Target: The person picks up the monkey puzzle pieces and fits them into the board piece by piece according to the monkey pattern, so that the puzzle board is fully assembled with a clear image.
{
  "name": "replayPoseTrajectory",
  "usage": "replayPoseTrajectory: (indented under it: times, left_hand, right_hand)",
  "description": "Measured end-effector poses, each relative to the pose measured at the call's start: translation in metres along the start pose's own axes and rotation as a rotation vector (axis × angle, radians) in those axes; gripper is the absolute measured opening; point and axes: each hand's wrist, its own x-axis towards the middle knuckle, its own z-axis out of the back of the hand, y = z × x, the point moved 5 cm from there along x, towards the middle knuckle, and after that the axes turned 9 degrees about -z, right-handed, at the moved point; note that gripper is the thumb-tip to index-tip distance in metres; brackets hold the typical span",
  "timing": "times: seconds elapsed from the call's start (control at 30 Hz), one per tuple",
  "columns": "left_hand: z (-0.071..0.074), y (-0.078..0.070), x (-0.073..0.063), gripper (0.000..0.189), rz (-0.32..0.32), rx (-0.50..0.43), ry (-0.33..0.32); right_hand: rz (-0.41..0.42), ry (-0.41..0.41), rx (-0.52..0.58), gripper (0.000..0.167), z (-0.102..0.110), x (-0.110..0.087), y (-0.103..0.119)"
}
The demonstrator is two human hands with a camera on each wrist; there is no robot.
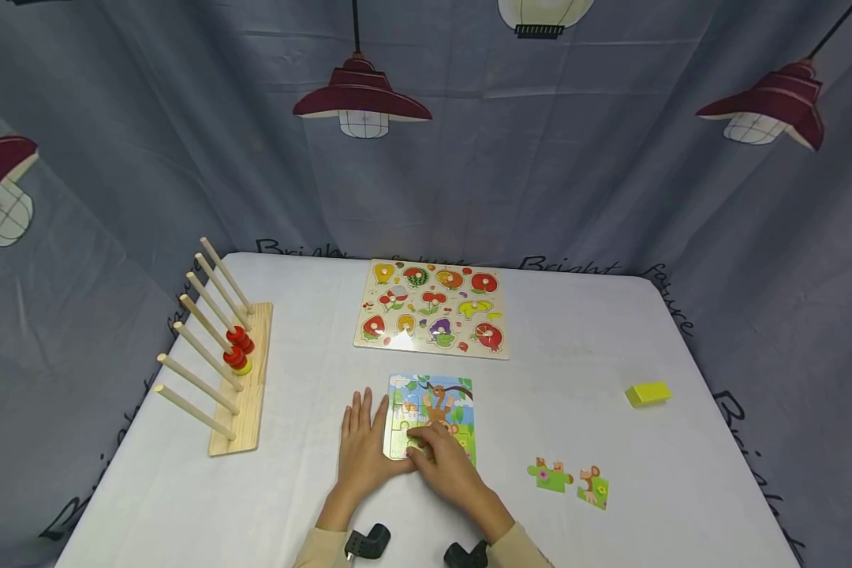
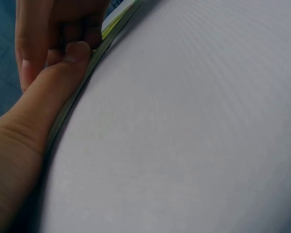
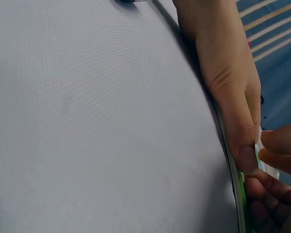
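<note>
A jigsaw puzzle with a monkey picture lies on the white table in front of me. Along its left side my left hand rests with straight fingers, its thumb stretched along the near edge. My right hand reaches over the lower part, thumb and index finger bent toward each other, pinching a small puzzle piece that they mostly cover. In the right wrist view the left thumb lies right beside the right fingertips. Two green puzzle pieces, one with a purple flower and another with an animal, lie off to the right.
A wooden peg rack with red and yellow rings stands at the left. Beyond the puzzle lies a fruit peg board. One yellow block sits at the right. Grey curtains hang around the table.
</note>
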Motion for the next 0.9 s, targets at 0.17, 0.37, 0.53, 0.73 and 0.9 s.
replayPoseTrajectory:
  times: [0.17,0.37,0.53,0.73,0.9]
  left_hand:
    - [-0.001,0.001,0.000,0.122,0.018,-0.018,0.027]
    - [-0.002,0.002,0.000,0.125,0.029,-0.048,0.026]
    - [-0.002,0.000,0.000,0.125,0.025,-0.063,0.024]
    - [-0.001,0.000,0.001,0.125,0.031,-0.070,0.031]
    - [0.000,0.000,0.001,0.125,0.034,-0.065,0.038]
  right_hand:
    - [-0.024,-0.043,0.164,0.025,0.009,-0.003,-0.008]
    - [-0.134,-0.180,0.274,0.023,0.032,-0.014,-0.033]
    - [-0.239,-0.313,0.282,0.020,0.057,-0.026,-0.066]
    - [-0.320,-0.490,0.192,0.018,0.094,-0.046,-0.107]
    - [-0.425,-0.581,0.099,0.018,0.116,-0.063,-0.135]
